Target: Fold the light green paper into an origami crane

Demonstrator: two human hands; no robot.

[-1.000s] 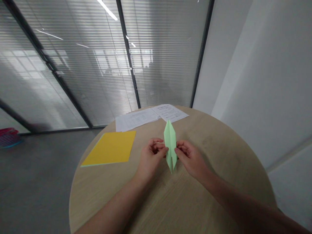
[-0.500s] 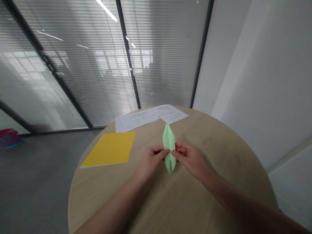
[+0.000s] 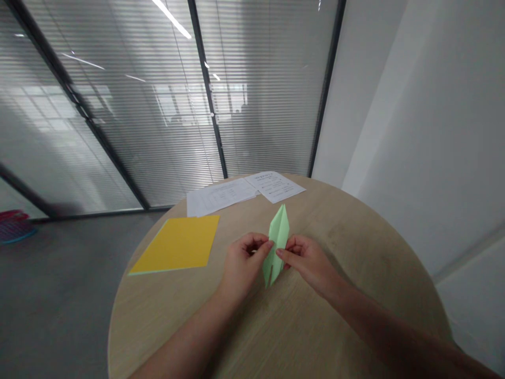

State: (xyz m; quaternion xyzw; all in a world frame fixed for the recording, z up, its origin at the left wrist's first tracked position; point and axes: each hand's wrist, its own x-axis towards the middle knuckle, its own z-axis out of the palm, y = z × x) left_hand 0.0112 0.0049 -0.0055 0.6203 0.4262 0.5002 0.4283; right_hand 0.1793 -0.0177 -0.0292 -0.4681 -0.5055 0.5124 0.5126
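Note:
A long, narrow piece of folded light green paper (image 3: 279, 230) is held above the round wooden table. Its upper end comes to a point, and its lower end splits into two pointed flaps. My left hand (image 3: 245, 259) pinches its left edge between thumb and fingers. On the opposite edge, my right hand (image 3: 306, 259) grips it, thumb on the front and fingers partly hidden behind. The paper leans with its top toward the right.
Yellow paper (image 3: 177, 243) with a green edge beneath lies on the table (image 3: 276, 337) to the left. Printed white sheets (image 3: 221, 197) lie at the far edge. Glass panels with blinds (image 3: 268, 105) stand behind, a white wall (image 3: 442, 131) on the right. A red and blue basket (image 3: 16, 226) sits on the floor.
The folded green paper has tilted, its top moving right and its lower tips left. My left hand has shifted slightly left. Both hands keep their hold.

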